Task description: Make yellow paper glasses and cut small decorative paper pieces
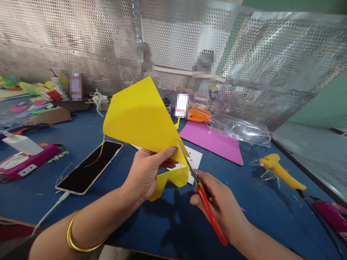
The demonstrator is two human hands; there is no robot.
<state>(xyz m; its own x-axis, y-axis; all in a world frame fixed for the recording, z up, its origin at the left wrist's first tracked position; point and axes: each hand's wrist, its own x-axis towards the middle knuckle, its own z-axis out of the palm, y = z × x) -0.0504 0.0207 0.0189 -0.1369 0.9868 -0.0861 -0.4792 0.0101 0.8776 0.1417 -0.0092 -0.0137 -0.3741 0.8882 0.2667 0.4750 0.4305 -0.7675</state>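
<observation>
My left hand (148, 168) pinches a large sheet of yellow craft paper (135, 112) near its lower right edge, thumb on top. The sheet is held up above the table. Red-handled scissors (210, 213) are gripped in my right hand (219, 198), their blades pointing up and left at the sheet's right edge beside my left thumb. A partly cut yellow piece (173, 177) hangs below my left hand; whether it is still joined to the sheet is hidden. Under the yellow paper lies a white sheet (196, 159) with small pink marks.
A phone (90, 166) on a charging cable lies left. Purple paper (214, 141), a clear plastic bag (241, 128) and a yellow glue gun (282, 169) with a cord lie right. Perforated metal mesh (173, 32) rises behind the blue table (130, 231). Paper scraps (40, 103) crowd the far left.
</observation>
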